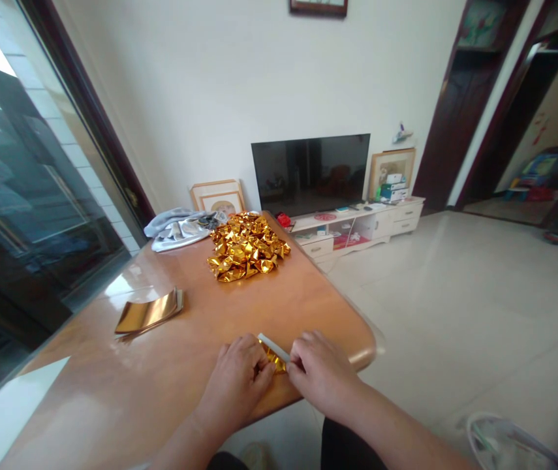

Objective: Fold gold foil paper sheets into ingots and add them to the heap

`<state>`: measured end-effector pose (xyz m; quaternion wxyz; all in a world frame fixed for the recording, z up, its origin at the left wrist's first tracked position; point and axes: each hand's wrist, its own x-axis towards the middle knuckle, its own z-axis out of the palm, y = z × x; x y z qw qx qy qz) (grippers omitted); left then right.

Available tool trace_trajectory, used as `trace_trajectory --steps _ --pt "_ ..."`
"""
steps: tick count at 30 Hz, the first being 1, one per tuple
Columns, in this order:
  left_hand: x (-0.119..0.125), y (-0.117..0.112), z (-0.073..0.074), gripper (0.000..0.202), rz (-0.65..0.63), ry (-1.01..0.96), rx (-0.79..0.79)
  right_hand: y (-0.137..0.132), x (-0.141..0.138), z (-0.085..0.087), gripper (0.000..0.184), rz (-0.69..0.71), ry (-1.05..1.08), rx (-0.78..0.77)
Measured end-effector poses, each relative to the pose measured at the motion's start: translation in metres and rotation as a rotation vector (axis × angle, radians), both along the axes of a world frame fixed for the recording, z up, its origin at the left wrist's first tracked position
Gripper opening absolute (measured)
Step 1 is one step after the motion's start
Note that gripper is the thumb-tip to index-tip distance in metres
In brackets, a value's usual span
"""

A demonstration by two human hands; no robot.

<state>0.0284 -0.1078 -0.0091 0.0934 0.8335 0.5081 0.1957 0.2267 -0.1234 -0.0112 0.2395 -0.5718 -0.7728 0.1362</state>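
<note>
A sheet of gold foil paper (pixel 275 357) with a pale folded edge lies at the table's near edge, between my two hands. My left hand (pixel 240 373) pinches its left end, thumb and fingers pressed together. At the other end my right hand (pixel 322 371) grips the paper with curled fingers. The fingers cover much of the sheet. Farther left on the table rests a stack of flat gold foil sheets (pixel 147 312). A heap of folded gold foil pieces (pixel 247 247) sits toward the far end of the table.
The wooden table (pixel 200 313) has a rounded right corner. Grey cloth (pixel 181 228) lies beside the heap. A white sheet (pixel 14 411) is at the near left. Beyond stand a television (pixel 312 171) and a low white cabinet (pixel 381 222). A bin (pixel 508 444) is on the floor at lower right.
</note>
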Motion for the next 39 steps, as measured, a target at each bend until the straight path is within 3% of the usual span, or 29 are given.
trace_trajectory --steps 12,26,32,39 --pt "0.003 0.003 0.005 0.017 0.014 -0.003 -0.035 -0.002 -0.001 -0.002 0.010 -0.008 -0.017 0.007" --pt "0.000 0.007 -0.004 0.017 -0.006 -0.051 -0.032 -0.006 -0.001 -0.003 0.010 -0.014 -0.027 0.023" --pt "0.001 0.003 0.008 0.008 -0.052 -0.079 -0.093 -0.006 0.001 -0.005 0.010 -0.006 -0.047 0.025" --pt "0.000 0.000 0.016 0.022 -0.099 -0.070 -0.136 -0.009 0.001 0.000 0.007 0.004 -0.019 0.006"
